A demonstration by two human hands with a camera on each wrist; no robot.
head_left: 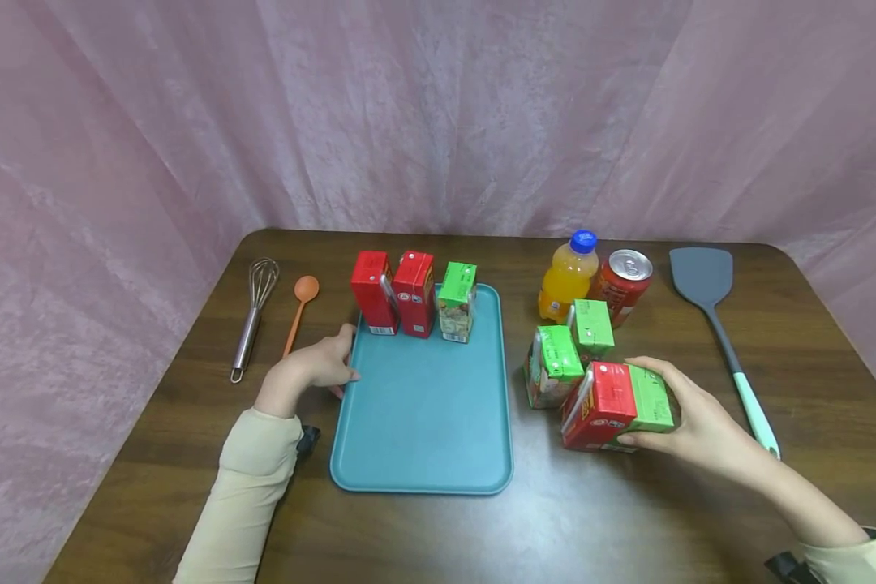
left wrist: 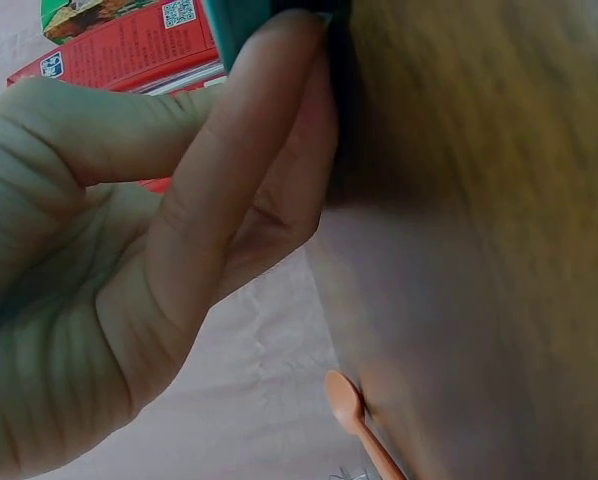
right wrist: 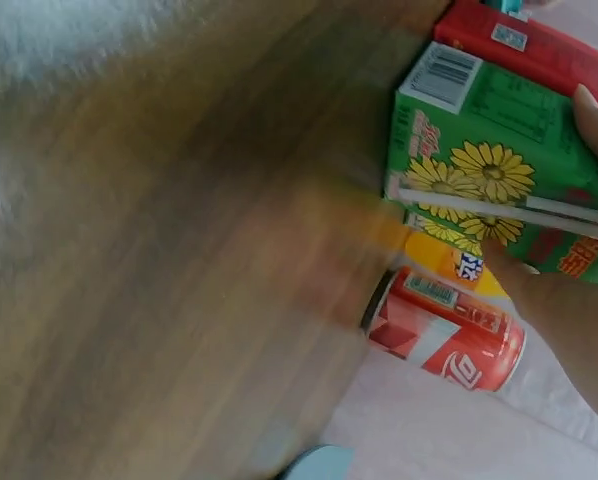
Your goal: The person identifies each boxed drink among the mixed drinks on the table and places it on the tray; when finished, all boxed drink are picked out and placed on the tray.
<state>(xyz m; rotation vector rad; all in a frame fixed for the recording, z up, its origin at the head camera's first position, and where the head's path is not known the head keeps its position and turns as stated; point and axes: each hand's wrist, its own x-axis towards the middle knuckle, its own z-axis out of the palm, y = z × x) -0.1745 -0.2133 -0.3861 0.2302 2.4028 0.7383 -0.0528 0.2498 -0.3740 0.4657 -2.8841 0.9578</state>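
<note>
At the left edge of a blue tray, my left hand pinches the rim. In the left wrist view, the fingers curl around the tray's corner. Two red drink cartons and a green drink carton stand at the tray's far end. Right of the tray, my right hand grips a green drink carton, thumb on its near side and fingers on its far side. The right wrist view shows yellow flowers on this carton. Against its left side is a red drink carton.
Two more green cartons stand between the tray and the gripped one. Behind them are an orange drink bottle and a red soda can. A spatula lies far right; a whisk and orange spoon lie left.
</note>
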